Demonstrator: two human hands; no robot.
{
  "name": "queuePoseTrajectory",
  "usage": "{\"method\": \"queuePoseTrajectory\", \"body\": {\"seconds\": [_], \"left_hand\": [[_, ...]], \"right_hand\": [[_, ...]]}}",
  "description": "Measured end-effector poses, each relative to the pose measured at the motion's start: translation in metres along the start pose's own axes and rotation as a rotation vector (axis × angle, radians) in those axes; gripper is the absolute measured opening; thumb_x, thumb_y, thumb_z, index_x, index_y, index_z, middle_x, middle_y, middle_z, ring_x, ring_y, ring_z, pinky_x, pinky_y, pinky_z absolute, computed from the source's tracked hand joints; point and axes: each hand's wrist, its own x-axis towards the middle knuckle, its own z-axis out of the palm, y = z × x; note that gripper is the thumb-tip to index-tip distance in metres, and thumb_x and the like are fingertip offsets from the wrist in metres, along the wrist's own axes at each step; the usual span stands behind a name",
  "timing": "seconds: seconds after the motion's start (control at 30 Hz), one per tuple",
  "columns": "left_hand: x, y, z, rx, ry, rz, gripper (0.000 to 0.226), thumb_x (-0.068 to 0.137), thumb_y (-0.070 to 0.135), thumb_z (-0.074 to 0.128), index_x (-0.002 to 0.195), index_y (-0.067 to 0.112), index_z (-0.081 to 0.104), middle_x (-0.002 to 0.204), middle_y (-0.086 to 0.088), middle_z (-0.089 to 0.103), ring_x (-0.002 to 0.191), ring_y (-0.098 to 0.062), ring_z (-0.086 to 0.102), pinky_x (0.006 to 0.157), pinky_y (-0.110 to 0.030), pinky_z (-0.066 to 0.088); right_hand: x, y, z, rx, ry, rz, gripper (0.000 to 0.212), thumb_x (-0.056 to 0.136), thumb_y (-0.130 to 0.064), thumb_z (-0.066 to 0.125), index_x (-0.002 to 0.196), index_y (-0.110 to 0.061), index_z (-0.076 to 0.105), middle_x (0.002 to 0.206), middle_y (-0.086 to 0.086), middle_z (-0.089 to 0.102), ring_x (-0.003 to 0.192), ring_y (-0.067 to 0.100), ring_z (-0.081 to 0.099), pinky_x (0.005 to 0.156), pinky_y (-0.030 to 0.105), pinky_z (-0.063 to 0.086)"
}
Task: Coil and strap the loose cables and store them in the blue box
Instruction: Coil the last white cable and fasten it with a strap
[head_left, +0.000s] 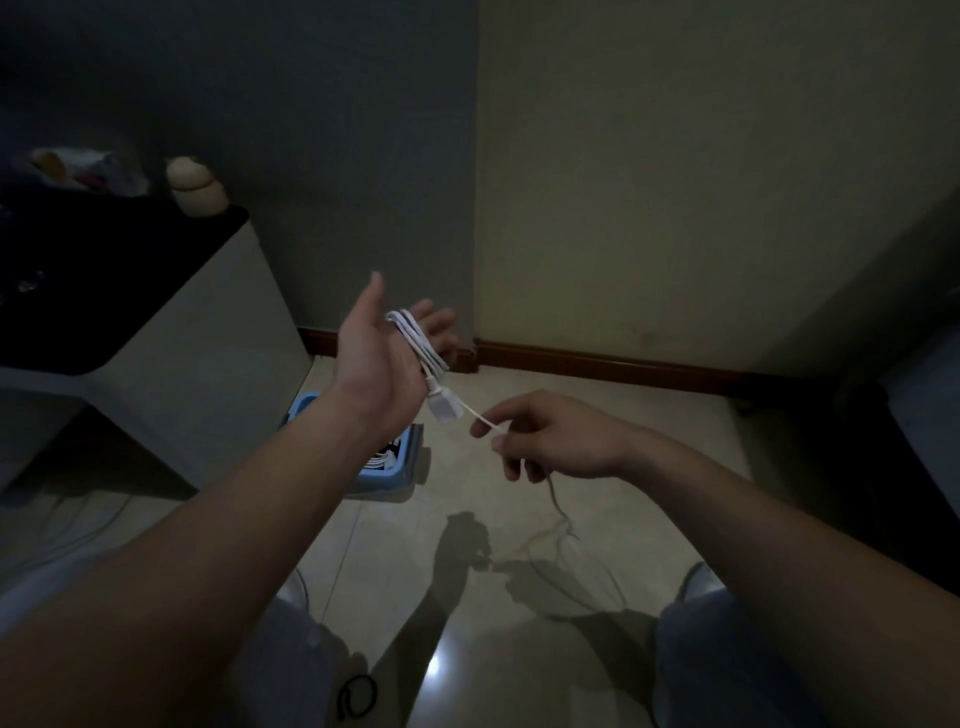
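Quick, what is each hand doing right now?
Left hand: open, fingers straight, white cable wound round it.
Right hand: closed, pinching the cable's free end.

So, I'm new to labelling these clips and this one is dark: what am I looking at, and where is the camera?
No machine here: these are a person's two bare hands, filmed by one camera worn on their head, looking down. The left hand is open, with a white cable wound round its palm. The right hand pinches the cable's loose part with its fingers. On the tiled floor stands a blue box with other cables inside. Nearer the person lies a small black loop.
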Motion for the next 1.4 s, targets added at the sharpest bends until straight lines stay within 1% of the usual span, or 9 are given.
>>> {"method": "queuePoseTrajectory", "body": {"seconds": [0.1, 0.27, 0.43, 0.53, 0.63, 0.8, 0.97, 1.23, 1.4], "left_hand": [[0.003, 0.003, 0.002, 0.118, 0.028, 0.045, 0.073, 0.096, 0.066, 0.034, 0.130, 0.003, 0.049, 0.095, -0.010, 0.077, 0.077, -0.020, 0.072, 0.083, -0.039, 0.049], [-0.002, -0.006, 0.017, 0.434, -0.001, 0.097, 0.061, 0.103, 0.053, 0.030, 0.126, 0.000, 0.048, 0.074, -0.010, 0.070, 0.053, -0.020, 0.061, 0.066, -0.030, 0.054], [-0.011, -0.026, 0.017, 1.007, -0.145, 0.147, 0.069, 0.081, 0.076, 0.035, 0.099, 0.014, 0.060, 0.083, -0.014, 0.069, 0.075, -0.026, 0.063, 0.089, -0.053, 0.049], [-0.015, -0.030, 0.016, 1.182, -0.230, 0.098, 0.079, 0.075, 0.084, 0.029, 0.096, 0.014, 0.060, 0.077, -0.011, 0.068, 0.072, -0.031, 0.061, 0.082, -0.057, 0.052], [-0.014, -0.031, 0.016, 1.160, -0.260, 0.006, 0.069, 0.075, 0.083, 0.032, 0.083, 0.018, 0.054, 0.064, -0.007, 0.056, 0.061, -0.024, 0.048, 0.065, -0.047, 0.040], [-0.009, -0.022, 0.015, 1.089, -0.384, -0.070, 0.057, 0.097, 0.059, 0.032, 0.079, 0.014, 0.063, 0.052, 0.005, 0.038, 0.046, -0.010, 0.031, 0.047, -0.023, 0.031], [-0.009, -0.017, 0.021, 0.865, -0.421, -0.143, 0.043, 0.106, 0.035, 0.034, 0.075, 0.012, 0.054, 0.049, 0.003, 0.029, 0.043, -0.012, 0.022, 0.041, -0.021, 0.025], [-0.017, -0.012, 0.028, 0.327, -0.487, -0.373, 0.046, 0.099, 0.040, 0.034, 0.061, 0.021, 0.050, 0.045, 0.010, 0.019, 0.036, -0.009, 0.011, 0.038, -0.022, 0.029], [-0.015, -0.012, 0.027, -0.025, -0.424, -0.334, 0.047, 0.104, 0.047, 0.031, 0.076, 0.016, 0.052, 0.047, 0.008, 0.023, 0.038, -0.007, 0.017, 0.047, -0.021, 0.034]], "right_hand": [[-0.002, -0.007, 0.002, 0.086, 0.037, -0.058, 0.019, 0.099, -0.019, 0.058, 0.113, -0.015, 0.071, 0.072, 0.005, 0.070, 0.065, 0.016, 0.063, 0.061, 0.022, 0.051], [-0.004, -0.011, 0.000, 0.228, 0.167, -0.118, 0.017, 0.097, -0.019, 0.063, 0.101, -0.008, 0.076, 0.068, 0.009, 0.055, 0.063, 0.018, 0.055, 0.063, 0.033, 0.050], [-0.002, -0.010, 0.001, 0.142, 0.304, -0.194, 0.012, 0.093, -0.018, 0.068, 0.088, -0.015, 0.079, 0.091, 0.010, 0.075, 0.061, 0.017, 0.055, 0.061, 0.030, 0.038], [0.000, -0.007, -0.005, 0.061, 0.398, -0.218, 0.011, 0.085, -0.016, 0.074, 0.076, -0.019, 0.078, 0.065, -0.002, 0.067, 0.056, 0.005, 0.048, 0.060, 0.027, 0.039], [0.001, -0.003, -0.009, -0.004, 0.466, -0.218, 0.013, 0.078, -0.014, 0.077, 0.069, -0.022, 0.072, 0.054, -0.015, 0.058, 0.052, 0.000, 0.048, 0.058, 0.024, 0.037], [0.000, -0.001, -0.022, -0.188, 0.595, -0.111, 0.048, 0.060, -0.064, 0.076, 0.060, -0.020, 0.057, 0.048, -0.010, 0.053, 0.046, 0.006, 0.045, 0.047, 0.028, 0.034], [0.001, 0.005, -0.031, 0.005, 0.561, -0.205, 0.033, 0.085, -0.040, 0.077, 0.065, -0.020, 0.059, 0.054, -0.012, 0.045, 0.050, 0.001, 0.039, 0.048, 0.018, 0.029], [0.008, 0.015, -0.033, 0.108, 0.506, -0.244, 0.029, 0.102, -0.022, 0.056, 0.075, -0.018, 0.063, 0.057, -0.017, 0.049, 0.056, -0.003, 0.043, 0.055, 0.016, 0.033], [0.017, 0.025, -0.026, 0.136, 0.416, -0.131, 0.032, 0.104, -0.020, 0.050, 0.076, -0.022, 0.065, 0.053, -0.015, 0.048, 0.053, 0.002, 0.043, 0.056, 0.023, 0.038]]}}
